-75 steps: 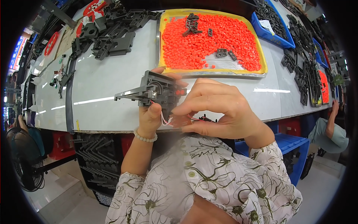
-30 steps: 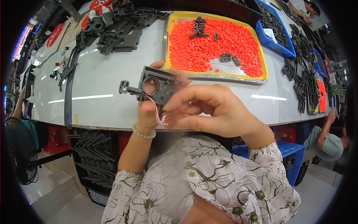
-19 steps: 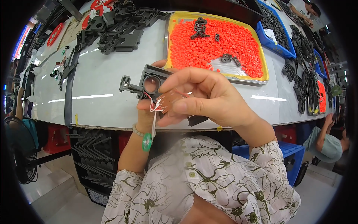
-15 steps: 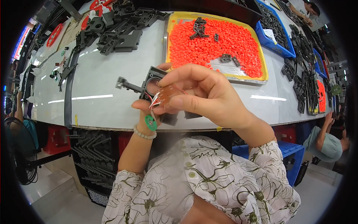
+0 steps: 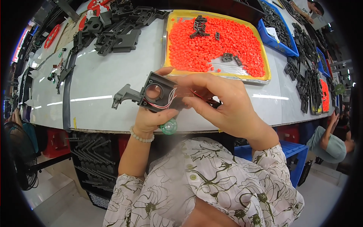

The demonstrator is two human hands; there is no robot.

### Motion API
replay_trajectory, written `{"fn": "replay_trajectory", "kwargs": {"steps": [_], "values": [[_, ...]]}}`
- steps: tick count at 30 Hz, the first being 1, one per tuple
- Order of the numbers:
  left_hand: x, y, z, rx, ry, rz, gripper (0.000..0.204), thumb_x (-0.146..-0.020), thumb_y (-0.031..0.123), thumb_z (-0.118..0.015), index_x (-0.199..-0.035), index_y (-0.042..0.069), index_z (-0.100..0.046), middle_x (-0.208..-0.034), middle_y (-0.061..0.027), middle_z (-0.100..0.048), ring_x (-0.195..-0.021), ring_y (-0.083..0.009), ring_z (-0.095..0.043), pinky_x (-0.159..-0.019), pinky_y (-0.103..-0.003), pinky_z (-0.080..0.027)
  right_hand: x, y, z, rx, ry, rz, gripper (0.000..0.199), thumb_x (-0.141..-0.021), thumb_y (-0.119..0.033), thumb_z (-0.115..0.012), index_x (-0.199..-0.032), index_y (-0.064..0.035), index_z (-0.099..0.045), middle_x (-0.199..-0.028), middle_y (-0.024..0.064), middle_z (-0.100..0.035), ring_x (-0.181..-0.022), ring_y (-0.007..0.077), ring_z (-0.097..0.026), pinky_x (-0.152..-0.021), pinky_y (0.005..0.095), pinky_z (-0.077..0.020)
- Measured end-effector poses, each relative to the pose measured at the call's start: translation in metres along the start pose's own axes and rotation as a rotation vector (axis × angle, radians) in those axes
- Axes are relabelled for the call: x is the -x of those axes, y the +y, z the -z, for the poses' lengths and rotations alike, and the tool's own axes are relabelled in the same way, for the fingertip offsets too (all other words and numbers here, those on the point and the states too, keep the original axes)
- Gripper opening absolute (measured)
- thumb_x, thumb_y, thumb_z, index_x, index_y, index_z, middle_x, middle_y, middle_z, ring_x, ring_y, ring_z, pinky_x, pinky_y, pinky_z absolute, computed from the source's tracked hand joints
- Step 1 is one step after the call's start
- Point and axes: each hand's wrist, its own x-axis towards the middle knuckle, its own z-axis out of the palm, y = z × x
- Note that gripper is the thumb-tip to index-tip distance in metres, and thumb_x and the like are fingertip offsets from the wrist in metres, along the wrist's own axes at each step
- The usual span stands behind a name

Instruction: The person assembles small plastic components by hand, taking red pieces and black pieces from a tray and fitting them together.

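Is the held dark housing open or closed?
Open: the dark housing in the left hand shows its hollow inside, with wires running across it.

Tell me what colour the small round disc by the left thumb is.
The disc is green with a paler centre, best seen in the head view.

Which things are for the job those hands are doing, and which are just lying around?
In the job:
dark grey housing, in the left hand
brown board, blurry, in the right hand
red and white wires
green disc

Seem just lying around, as neither hand touches them:
red pieces in the tray
grey parts, back left
blue bin
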Motion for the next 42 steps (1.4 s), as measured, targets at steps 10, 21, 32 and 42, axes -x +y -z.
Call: {"fn": "replay_trajectory", "kwargs": {"steps": [10,21,32,42], "values": [[-0.001,-0.004,-0.001,-0.086,0.007,-0.068,0.075,-0.068,0.001,-0.063,-0.132,0.006,-0.023,-0.122,-0.0146,-0.047,-0.110,-0.0231,-0.052,-0.094,-0.035,-0.043,0.013,0.012,-0.007,0.314,0.077,0.126,0.023,-0.069,-0.003,-0.064,-0.091,-0.0031,-0.057,-0.081,0.0100,-0.052,-0.075,0.0274,-0.055,-0.065,0.0352,-0.0459],[0.000,-0.004,-0.010,-0.090,0.091,-0.067,0.076,-0.066,-0.002,-0.064,-0.130,0.006,-0.024,-0.119,-0.0132,-0.048,-0.101,-0.0213,-0.056,-0.090,-0.034,-0.046,0.012,0.017,-0.013,0.352,0.076,0.150,0.023,-0.067,-0.002,-0.063,-0.088,-0.0009,-0.055,-0.077,0.0107,-0.049,-0.070,0.0272,-0.053,-0.062,0.0360,-0.0443],[0.002,-0.006,-0.008,-0.071,0.148,-0.057,0.087,-0.064,0.040,-0.079,-0.127,0.004,-0.031,-0.117,-0.0172,-0.046,-0.106,-0.0233,-0.051,-0.091,-0.034,-0.046,0.012,0.016,-0.017,0.369,0.088,0.120,0.021,-0.068,-0.002,-0.063,-0.088,-0.0001,-0.055,-0.075,0.0109,-0.048,-0.068,0.0278,-0.052,-0.060,0.0366,-0.0436],[0.002,-0.009,-0.007,-0.187,0.148,-0.094,0.091,-0.064,0.057,-0.072,-0.125,0.002,-0.033,-0.117,-0.0167,-0.046,-0.104,-0.0223,-0.052,-0.086,-0.034,-0.047,0.011,0.019,-0.018,0.375,0.135,0.127,0.027,-0.066,0.004,-0.067,-0.092,-0.0015,-0.061,-0.071,0.0067,-0.052,-0.056,0.0164,-0.052,-0.048,0.0266,-0.0437]]}}
